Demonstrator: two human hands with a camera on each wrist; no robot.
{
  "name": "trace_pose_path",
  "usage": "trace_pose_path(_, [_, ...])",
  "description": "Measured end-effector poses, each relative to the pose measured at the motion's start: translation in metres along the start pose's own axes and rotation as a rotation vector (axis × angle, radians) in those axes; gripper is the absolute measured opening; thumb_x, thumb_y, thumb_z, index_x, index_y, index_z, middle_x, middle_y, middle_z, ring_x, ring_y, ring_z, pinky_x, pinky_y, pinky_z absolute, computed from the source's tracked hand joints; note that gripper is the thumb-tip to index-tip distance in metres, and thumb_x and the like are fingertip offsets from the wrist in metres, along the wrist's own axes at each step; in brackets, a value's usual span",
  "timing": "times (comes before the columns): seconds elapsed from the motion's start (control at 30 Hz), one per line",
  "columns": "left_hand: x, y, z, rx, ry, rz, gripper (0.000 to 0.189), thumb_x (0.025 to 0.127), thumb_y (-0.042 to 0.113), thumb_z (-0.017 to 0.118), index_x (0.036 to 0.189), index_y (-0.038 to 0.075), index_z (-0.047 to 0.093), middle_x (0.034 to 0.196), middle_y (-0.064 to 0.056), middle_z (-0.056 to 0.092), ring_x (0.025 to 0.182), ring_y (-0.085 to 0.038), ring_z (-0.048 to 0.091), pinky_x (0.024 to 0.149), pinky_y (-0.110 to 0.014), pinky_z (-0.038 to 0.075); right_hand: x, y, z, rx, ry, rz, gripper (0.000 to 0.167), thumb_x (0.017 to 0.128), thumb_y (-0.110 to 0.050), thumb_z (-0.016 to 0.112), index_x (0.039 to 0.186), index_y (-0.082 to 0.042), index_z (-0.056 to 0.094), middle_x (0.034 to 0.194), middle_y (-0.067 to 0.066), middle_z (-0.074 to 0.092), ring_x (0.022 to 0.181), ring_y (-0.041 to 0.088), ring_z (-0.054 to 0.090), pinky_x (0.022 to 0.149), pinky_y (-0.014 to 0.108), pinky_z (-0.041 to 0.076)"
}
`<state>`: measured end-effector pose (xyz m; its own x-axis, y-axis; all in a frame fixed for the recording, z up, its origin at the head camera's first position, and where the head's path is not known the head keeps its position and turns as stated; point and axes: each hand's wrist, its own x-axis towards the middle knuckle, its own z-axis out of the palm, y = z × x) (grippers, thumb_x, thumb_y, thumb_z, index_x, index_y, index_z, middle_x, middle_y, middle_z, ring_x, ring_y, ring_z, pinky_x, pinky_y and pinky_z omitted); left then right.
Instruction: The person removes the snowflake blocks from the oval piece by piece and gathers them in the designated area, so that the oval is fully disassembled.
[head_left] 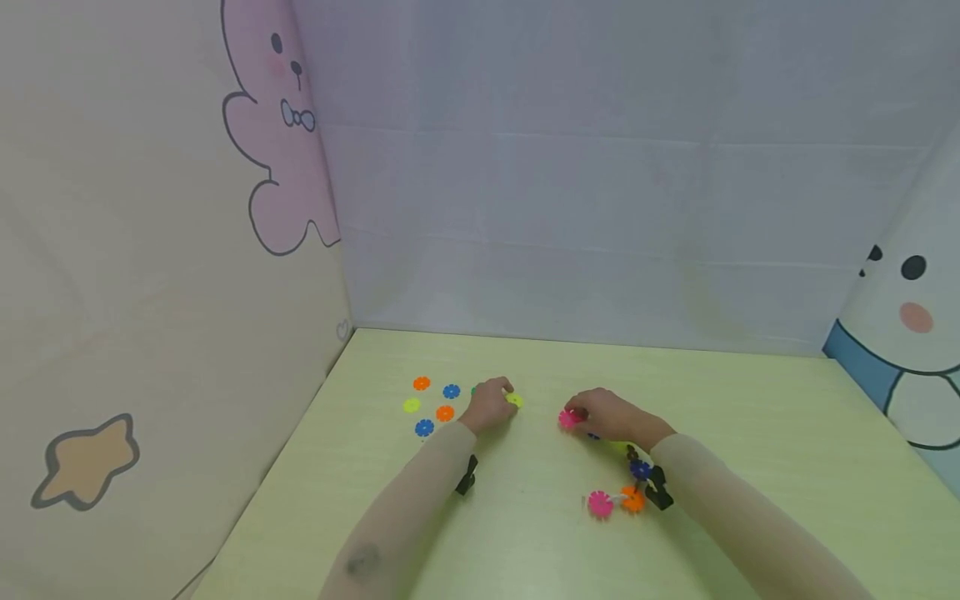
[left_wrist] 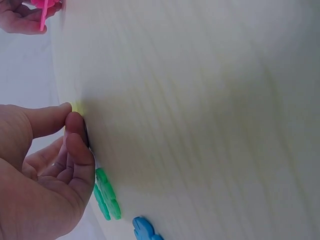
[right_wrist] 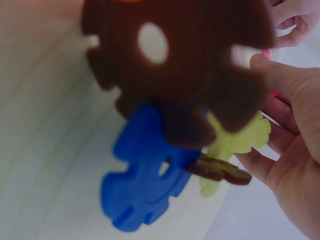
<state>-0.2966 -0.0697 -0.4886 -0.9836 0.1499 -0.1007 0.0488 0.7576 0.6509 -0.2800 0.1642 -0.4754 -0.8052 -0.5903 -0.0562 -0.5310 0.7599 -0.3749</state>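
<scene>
My left hand [head_left: 489, 405] is low over the table, thumb and forefinger pinching a yellow notched snowflake disc [head_left: 514, 400]. A green disc [left_wrist: 107, 194] lies under and beside that hand, partly hidden in the head view. Over on the right, my right hand [head_left: 609, 414] pinches a pink notched disc [head_left: 568, 419] at one end of a linked chain. Beneath the hand and wrist the chain runs through a yellow disc [right_wrist: 235, 135], brown pieces, a blue disc [right_wrist: 145, 175] and an orange disc [head_left: 632, 499] to another pink disc [head_left: 600, 504]. Some joints are hidden by the hand.
Loose discs lie left of my left hand, among them an orange one [head_left: 422, 383], a blue one [head_left: 424, 427] and a yellow one [head_left: 412, 405]. The pale table [head_left: 750, 467] meets a curtain [head_left: 585, 208] at the back and a printed cloth [head_left: 150, 275] at left.
</scene>
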Motion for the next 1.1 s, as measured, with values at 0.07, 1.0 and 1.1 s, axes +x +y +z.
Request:
trace_pose_path(0.07, [0.0011, -0.0001, 0.0, 0.005, 0.0, -0.003, 0.031, 0.085, 0.008, 0.068, 0.114, 0.001, 0.06, 0.106, -0.012, 0.059, 0.09, -0.023, 0.05, 0.086, -0.038, 0.046, 0.0005, -0.0006, -0.0002, 0.003, 0.002, 0.001, 0.023, 0.086, -0.017, 0.071, 0.106, -0.007, 0.067, 0.087, -0.008, 0.059, 0.076, 0.012, 0.051, 0.076, 0.031, 0.048])
trace_pose_path(1.0, [-0.0011, -0.0065, -0.0085, -0.073, -0.037, 0.09, 0.027, 0.085, 0.011, 0.068, 0.11, 0.003, 0.062, 0.091, -0.007, 0.063, 0.077, -0.017, 0.059, 0.07, -0.029, 0.05, 0.0007, -0.0008, -0.0001, 0.015, -0.014, 0.003, 0.026, 0.086, -0.019, 0.07, 0.109, -0.008, 0.066, 0.088, -0.008, 0.06, 0.077, 0.011, 0.053, 0.076, 0.031, 0.049])
trace_pose_path(1.1, [-0.0038, -0.0042, -0.006, -0.103, -0.063, 0.086, 0.025, 0.085, 0.014, 0.07, 0.107, 0.004, 0.063, 0.088, -0.006, 0.063, 0.074, -0.017, 0.059, 0.065, -0.028, 0.051, 0.0008, -0.0011, -0.0005, 0.015, -0.013, 0.006, 0.026, 0.086, -0.019, 0.071, 0.109, -0.008, 0.066, 0.089, -0.007, 0.061, 0.078, 0.011, 0.053, 0.077, 0.032, 0.049])
